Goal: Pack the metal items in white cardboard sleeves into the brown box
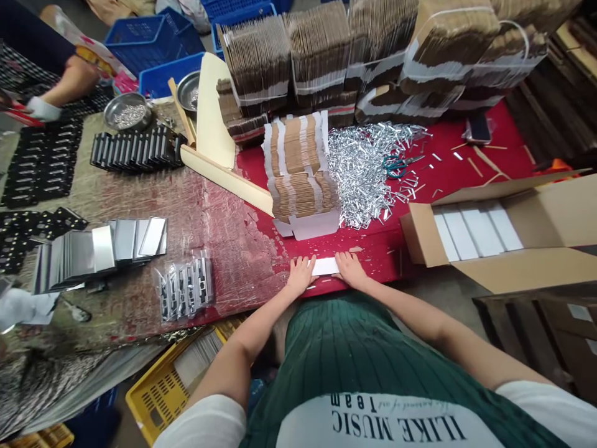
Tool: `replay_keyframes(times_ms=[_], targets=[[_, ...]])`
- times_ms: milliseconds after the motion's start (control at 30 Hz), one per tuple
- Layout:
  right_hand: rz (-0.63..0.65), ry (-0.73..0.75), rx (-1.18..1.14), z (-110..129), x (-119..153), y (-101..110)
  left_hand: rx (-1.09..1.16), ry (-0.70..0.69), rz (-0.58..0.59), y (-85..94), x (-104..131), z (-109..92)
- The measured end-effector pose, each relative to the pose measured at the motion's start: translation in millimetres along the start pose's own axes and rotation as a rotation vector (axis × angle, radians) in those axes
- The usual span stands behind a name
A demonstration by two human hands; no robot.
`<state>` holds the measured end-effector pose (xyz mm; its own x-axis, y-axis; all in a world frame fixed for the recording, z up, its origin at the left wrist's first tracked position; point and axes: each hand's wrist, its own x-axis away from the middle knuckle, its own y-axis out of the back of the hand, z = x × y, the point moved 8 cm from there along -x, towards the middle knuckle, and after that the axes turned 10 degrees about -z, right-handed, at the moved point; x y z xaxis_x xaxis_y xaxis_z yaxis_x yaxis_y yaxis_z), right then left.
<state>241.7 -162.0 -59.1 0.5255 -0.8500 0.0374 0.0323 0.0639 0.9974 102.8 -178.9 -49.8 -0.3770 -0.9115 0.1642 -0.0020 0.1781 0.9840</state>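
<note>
A small white box (325, 266) lies flat at the front edge of the red-covered table. My left hand (302, 275) grips its left end, and my right hand (351, 270) closes over the right end. Just beyond my hands stand stacked flat cardboard blanks (303, 194), brown with white edges. To their right spreads a heap of shiny bent metal pieces (364, 171), with teal-handled scissors (395, 165) at its side. An open cardboard carton (550, 218) at the right holds a row of white boxes (478, 230).
Bundled cardboard stacks (321, 50) line the back. Leftward are metal plates (102, 246), bagged parts (185, 287), black parts (135, 149) and metal bowls (127, 113). A co-worker's gloved hand (43, 109) holds something red. A yellow crate (163, 392) sits below the table.
</note>
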Motion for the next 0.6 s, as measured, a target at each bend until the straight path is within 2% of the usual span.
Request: replay_keyframes(times_ms=[100,167,333,433,500,533,600], targets=[[0.034,0.161,-0.065,-1,1,-5,0.006,-0.085,0.007,-1.0,-3,0],[0.022,0.2,-0.051,-2,5,-4,0.0,-0.111,-0.004,-1.1,-3,1],[0.009,0.166,-0.019,11,4,2,-0.007,-0.107,-0.004,-7.4,1,-5],[0.113,0.079,-0.165,25,-17,8,0.07,-0.056,0.018,-7.9,-4,-2],[0.225,0.027,-0.286,30,-30,15,0.219,0.004,0.02,-1.2,-12,8],[0.269,0.009,-0.337,28,-32,22,0.312,0.06,-0.014,6.7,-18,18],[0.292,-0.033,-0.474,11,-25,46,0.464,0.238,-0.18,30.9,-31,52]])
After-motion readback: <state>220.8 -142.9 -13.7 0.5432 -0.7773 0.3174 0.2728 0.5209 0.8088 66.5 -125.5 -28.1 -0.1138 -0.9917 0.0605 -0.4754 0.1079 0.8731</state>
